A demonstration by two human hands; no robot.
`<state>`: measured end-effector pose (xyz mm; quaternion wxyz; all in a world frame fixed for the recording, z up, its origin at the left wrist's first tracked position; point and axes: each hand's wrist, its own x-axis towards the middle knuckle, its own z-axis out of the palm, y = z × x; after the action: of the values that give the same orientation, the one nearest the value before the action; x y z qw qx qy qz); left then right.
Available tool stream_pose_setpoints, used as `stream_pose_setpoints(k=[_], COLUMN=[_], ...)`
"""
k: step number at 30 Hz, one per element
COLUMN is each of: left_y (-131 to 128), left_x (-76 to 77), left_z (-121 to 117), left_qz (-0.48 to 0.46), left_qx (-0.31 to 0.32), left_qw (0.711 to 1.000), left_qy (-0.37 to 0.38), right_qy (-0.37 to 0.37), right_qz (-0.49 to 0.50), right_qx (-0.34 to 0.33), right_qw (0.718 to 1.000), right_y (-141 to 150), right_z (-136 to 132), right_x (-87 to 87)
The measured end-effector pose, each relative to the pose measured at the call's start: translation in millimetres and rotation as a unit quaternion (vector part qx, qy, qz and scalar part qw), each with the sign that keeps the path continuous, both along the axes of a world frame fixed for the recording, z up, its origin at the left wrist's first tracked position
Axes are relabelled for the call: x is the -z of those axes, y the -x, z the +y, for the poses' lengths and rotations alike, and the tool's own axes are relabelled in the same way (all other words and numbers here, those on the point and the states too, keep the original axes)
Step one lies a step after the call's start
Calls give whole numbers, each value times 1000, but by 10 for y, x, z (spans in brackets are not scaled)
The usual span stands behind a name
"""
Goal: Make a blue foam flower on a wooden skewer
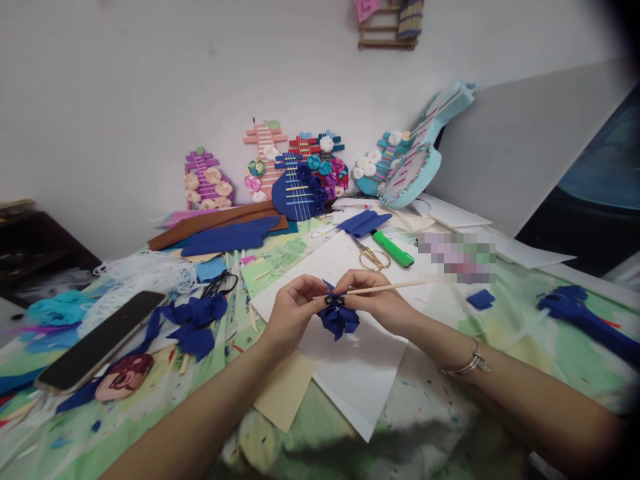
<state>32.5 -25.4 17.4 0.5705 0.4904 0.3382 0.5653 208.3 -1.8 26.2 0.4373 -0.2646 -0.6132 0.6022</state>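
Note:
Between my two hands is a dark blue crepe paper flower [339, 324], its petals hanging below my fingertips. My left hand [295, 312] pinches the paper from the left with thumb and fingers. From the right, my right hand [376, 305] pinches the upper edge of the same paper. A thin wooden stick [387, 287] passes under the right fingers and sticks out to the right; its inner end lies at the blue paper. Both hands are over white paper sheets [360, 380]. Beyond them lie gold-handled scissors [373, 255] and a green utility knife [394, 249].
A black phone [103, 340], blue paper scraps [197, 327] and white string [145, 273] lie at left. Blue paper strips [233, 235] are at the back left. At right are a blue square [481, 299] and a blue paper roll [590, 320]. Decorated instrument-shaped crafts [295, 190] lean against the wall.

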Motion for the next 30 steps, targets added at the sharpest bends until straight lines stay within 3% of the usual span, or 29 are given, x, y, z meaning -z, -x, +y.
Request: stream_pose_setpoints(k=[6, 12, 19, 30], left_y=[-17, 15, 28, 18], left_x=[-19, 7, 48, 27], left_z=[-4, 3, 31, 1], left_qz=[-25, 7, 25, 15], left_qx=[8, -6, -16, 1], left_qw=[1000, 1000, 999, 1000], left_qy=[-3, -14, -27, -14], right_qy=[-4, -1, -5, -5], right_qz=[-11, -40, -90, -13], right_qx=[-1, -19, 4, -23], right_qw=[1000, 999, 996, 1000], right_y=[-10, -16, 6, -10], right_z=[-3, 1, 11, 12], right_x=[-14, -16, -9, 5])
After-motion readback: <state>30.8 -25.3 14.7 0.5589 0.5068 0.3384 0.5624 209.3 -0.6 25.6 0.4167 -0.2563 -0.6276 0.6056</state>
